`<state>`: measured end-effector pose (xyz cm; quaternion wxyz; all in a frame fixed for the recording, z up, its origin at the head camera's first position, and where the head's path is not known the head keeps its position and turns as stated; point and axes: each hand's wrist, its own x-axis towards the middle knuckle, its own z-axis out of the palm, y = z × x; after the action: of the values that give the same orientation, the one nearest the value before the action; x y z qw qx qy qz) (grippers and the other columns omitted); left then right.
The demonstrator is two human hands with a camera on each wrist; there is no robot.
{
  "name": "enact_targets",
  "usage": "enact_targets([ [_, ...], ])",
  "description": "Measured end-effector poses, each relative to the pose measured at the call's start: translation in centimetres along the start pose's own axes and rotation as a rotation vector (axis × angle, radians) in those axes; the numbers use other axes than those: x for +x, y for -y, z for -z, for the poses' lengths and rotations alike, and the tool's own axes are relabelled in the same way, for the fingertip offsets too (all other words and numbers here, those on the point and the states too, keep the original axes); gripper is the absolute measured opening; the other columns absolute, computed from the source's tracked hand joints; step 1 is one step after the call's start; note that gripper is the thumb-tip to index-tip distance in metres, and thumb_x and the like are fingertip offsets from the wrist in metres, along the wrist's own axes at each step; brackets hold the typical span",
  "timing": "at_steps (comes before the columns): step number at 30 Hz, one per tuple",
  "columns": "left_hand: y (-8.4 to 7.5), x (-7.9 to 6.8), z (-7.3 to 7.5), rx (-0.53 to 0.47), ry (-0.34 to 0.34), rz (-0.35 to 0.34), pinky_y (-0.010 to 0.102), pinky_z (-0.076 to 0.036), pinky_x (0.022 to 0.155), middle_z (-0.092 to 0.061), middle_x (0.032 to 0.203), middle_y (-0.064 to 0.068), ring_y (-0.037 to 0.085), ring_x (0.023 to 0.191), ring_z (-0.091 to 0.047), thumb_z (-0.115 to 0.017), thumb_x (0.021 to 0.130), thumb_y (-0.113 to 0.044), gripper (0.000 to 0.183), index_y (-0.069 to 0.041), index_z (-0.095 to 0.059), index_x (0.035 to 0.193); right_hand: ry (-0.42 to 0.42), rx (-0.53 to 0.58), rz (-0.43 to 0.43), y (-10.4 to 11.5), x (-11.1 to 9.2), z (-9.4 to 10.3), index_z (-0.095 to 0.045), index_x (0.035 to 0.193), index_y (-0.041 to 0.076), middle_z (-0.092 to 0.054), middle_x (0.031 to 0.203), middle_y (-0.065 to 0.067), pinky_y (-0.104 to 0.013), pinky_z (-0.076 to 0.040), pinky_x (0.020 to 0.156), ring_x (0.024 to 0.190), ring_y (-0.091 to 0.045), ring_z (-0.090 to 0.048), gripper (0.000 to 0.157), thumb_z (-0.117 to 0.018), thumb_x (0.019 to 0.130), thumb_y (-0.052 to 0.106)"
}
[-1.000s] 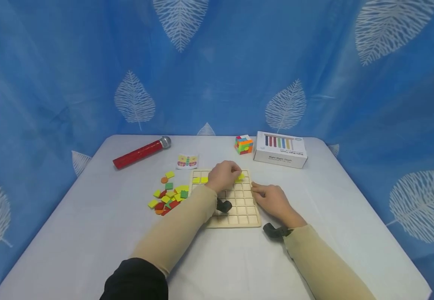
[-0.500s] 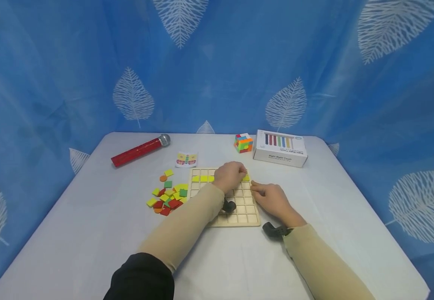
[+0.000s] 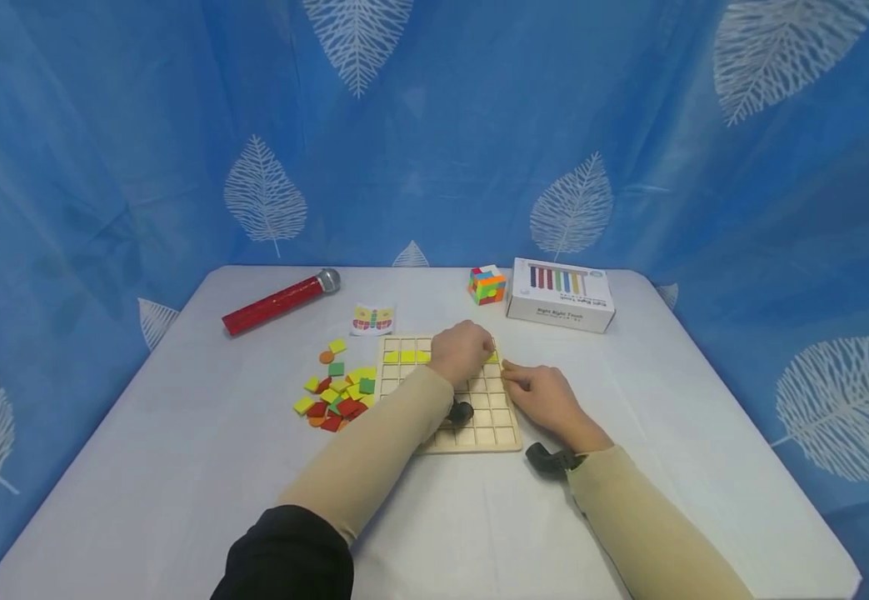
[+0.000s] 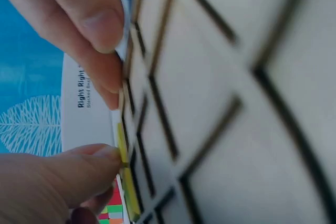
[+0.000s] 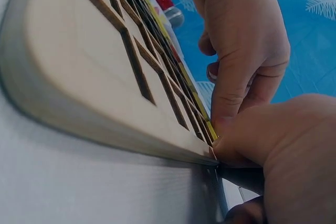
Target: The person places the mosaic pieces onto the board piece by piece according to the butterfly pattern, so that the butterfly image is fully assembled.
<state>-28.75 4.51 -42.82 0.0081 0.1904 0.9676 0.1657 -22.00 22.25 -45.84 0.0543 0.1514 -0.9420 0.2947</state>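
My left hand (image 3: 461, 353) is over the upper right part of a pale wooden grid board (image 3: 482, 436). Its fingers are bent and its fingertips pinch at a yellow square tile (image 4: 130, 192) in the grid; in the right wrist view, part of that grip is hidden. More yellow tiles (image 3: 407, 357) lie in the same row at the left. My right hand (image 3: 546, 402) rests at the board's right edge, its fairly straight fingers touching the rim. To the board's left lies a loose pile of yellow, red, green and orange tiles (image 3: 347, 407).
Behind the board lies a small butterfly picture card (image 3: 372, 320). A red microphone (image 3: 281, 303) is at the back left. At the back right stand a puzzle cube (image 3: 487, 286) and a white box (image 3: 560, 297). A blue leaf-patterned curtain (image 3: 434, 150) hangs behind the white table (image 3: 179, 467).
My left hand has moved a little to the right along the yellow row, and a further yellow tile shows at the row's left. My right hand has stayed at the board's edge.
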Motion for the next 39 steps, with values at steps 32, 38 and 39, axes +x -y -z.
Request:
enact_targets([
  [32,19.3,-14.7,6.2,-0.522,-0.3,0.559,0.053,-0.043,0.107,-0.066,0.127,0.009,0.031,0.118,-0.056,-0.06,0.104,-0.039,0.034,-0.015,-0.07,0.126,0.093,0.009,-0.132,0.3,-0.2,0.3,-0.071,0.129,0.01,-0.06,0.145,-0.004,-0.055,-0.041,0.113,0.137,-0.035,-0.054,0.034,-0.061,0.101,0.026],
  [38,19.8,-14.7,5.9,-0.476,-0.212,0.579,0.054,-0.043,0.109,-0.062,0.134,0.01,0.032,0.124,-0.053,-0.06,0.104,-0.037,0.036,-0.015,-0.064,0.132,0.087,0.004,-0.125,0.6,0.0,0.2,-0.07,0.13,0.01,-0.059,0.145,-0.003,-0.054,-0.041,0.113,0.137,-0.034,-0.054,0.034,-0.061,0.102,0.027],
  [39,20.0,-14.7,5.9,-0.467,-0.199,0.575,0.054,-0.043,0.11,-0.061,0.135,0.01,0.033,0.125,-0.053,-0.06,0.104,-0.037,0.037,-0.014,-0.063,0.133,0.088,0.004,-0.123,0.7,0.1,0.2,-0.07,0.13,0.011,-0.059,0.146,-0.003,-0.054,-0.041,0.113,0.137,-0.034,-0.054,0.034,-0.06,0.102,0.027],
])
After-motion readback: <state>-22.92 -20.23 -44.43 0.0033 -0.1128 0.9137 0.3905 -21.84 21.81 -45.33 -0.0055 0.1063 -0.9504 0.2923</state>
